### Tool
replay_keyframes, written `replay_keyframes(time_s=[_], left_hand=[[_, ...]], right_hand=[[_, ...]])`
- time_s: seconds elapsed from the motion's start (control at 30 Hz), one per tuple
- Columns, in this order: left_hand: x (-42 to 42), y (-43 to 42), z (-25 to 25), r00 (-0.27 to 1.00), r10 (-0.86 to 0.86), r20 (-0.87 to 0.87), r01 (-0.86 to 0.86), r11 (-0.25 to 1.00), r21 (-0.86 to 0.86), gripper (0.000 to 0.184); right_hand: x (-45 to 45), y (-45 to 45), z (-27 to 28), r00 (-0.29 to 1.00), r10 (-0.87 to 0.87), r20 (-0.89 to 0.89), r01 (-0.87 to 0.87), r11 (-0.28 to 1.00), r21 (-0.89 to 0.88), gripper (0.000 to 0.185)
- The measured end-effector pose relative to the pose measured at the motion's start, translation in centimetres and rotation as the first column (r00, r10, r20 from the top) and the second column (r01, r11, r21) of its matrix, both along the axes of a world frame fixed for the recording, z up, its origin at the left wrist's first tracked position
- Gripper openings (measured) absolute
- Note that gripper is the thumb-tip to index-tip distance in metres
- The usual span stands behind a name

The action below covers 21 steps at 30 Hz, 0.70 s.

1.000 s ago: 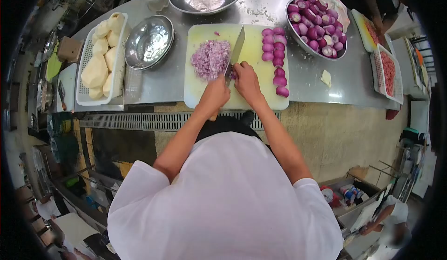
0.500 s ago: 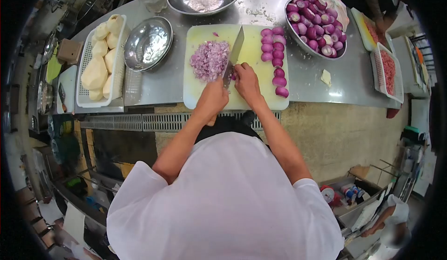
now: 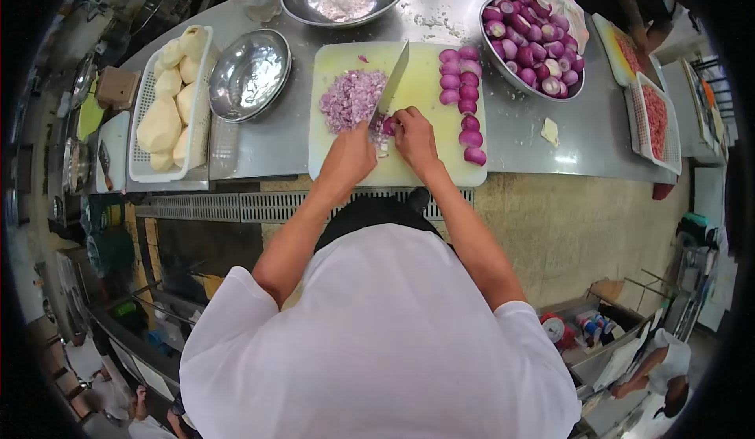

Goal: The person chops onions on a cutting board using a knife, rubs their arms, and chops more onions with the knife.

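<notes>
My left hand (image 3: 349,157) is closed round the handle of a broad-bladed kitchen knife (image 3: 394,79), its tip pointing away from me. Beside the blade, the bent fingers of my right hand (image 3: 415,138) grip a piece of red onion (image 3: 388,126), partly hidden by the fingertips. Small cut bits (image 3: 383,148) lie just below it. All this is on a pale cutting board (image 3: 421,85). Left of the knife is a heap of finely chopped red onion (image 3: 350,99). Along the board's right side, peeled red onions (image 3: 469,122) form a double line that narrows to one.
A steel bowl (image 3: 295,2) with pale chopped bits stands behind the board. Steel dishes (image 3: 250,73) and a white basket (image 3: 201,136) of peeled roots are left. Right are a bowl (image 3: 511,77) of red onions, a tray (image 3: 673,136) of minced meat and another person's hand (image 3: 646,39).
My left hand and the knife's heel have shifted slightly left and away from me. The onion piece and cut bits under my right fingers now show more clearly.
</notes>
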<state>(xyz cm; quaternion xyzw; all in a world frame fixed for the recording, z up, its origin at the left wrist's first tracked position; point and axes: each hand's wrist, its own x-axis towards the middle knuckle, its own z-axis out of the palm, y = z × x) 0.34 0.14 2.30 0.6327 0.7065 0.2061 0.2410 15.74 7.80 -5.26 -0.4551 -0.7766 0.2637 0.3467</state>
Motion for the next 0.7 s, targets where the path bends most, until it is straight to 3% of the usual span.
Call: replay_keyframes(time_s=[0.17, 0.23, 0.37, 0.43, 0.53, 0.7], left_hand=[[0.7, 0.3, -2.0, 0.999, -0.044, -0.021, 0.043, 0.999, -0.016, 0.023], [0.5, 0.3, 1.0, 0.996, -0.006, 0.094, 0.014, 0.996, -0.088, 0.023], [1.4, -0.2, -0.4, 0.999, 0.007, 0.045, -0.004, 0.998, -0.059, 0.024], [1.6, 0.9, -0.7, 0.995, 0.005, 0.101, 0.010, 0.989, -0.148, 0.023], [1.0, 0.5, 0.7, 0.995, -0.001, 0.101, 0.012, 0.994, -0.106, 0.021], [1.9, 0.5, -1.3, 0.998, -0.011, 0.057, 0.016, 0.997, -0.081, 0.020]], right_hand=[[0.3, 0.0, -0.5, 0.999, 0.037, 0.022, -0.036, 0.999, -0.005, 0.013], [0.5, 0.5, -0.4, 0.998, 0.053, 0.030, -0.053, 0.999, 0.004, 0.014], [0.5, 0.8, -0.4, 0.997, 0.054, 0.059, -0.054, 0.999, -0.009, 0.017], [0.8, 0.4, -0.5, 0.994, 0.054, 0.095, -0.053, 0.999, -0.006, 0.017], [0.8, 0.8, -0.4, 0.996, 0.055, 0.070, -0.054, 0.998, -0.022, 0.018], [1.0, 0.5, -0.8, 0.998, 0.052, 0.023, -0.053, 0.998, 0.022, 0.014]])
